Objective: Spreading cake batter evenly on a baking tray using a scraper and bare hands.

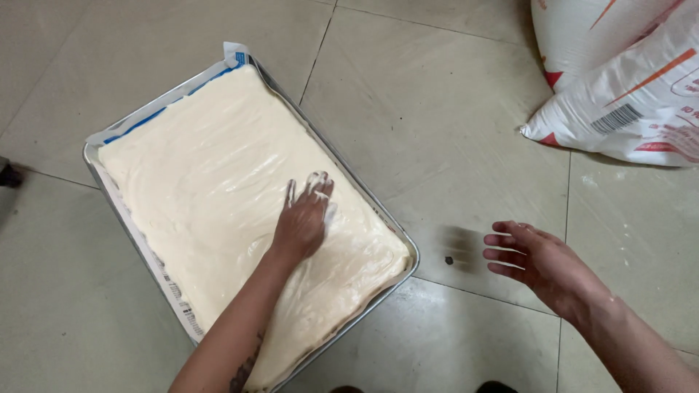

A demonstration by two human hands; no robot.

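Observation:
A large metal tray [402, 231] lies on the tiled floor, lined with paper and filled with a pale cream batter [211, 182] spread almost to the rim. My left hand [302, 218] rests flat on the batter near the tray's right side, fingers spread and coated in batter. My right hand [531, 258] hovers over the floor to the right of the tray, fingers apart, holding nothing, with traces of batter on it.
Two white sacks [626, 73] with orange and red print lean at the top right corner. A small dark speck [448, 259] lies on the tile between the tray and my right hand. A dark object [7, 175] shows at the left edge.

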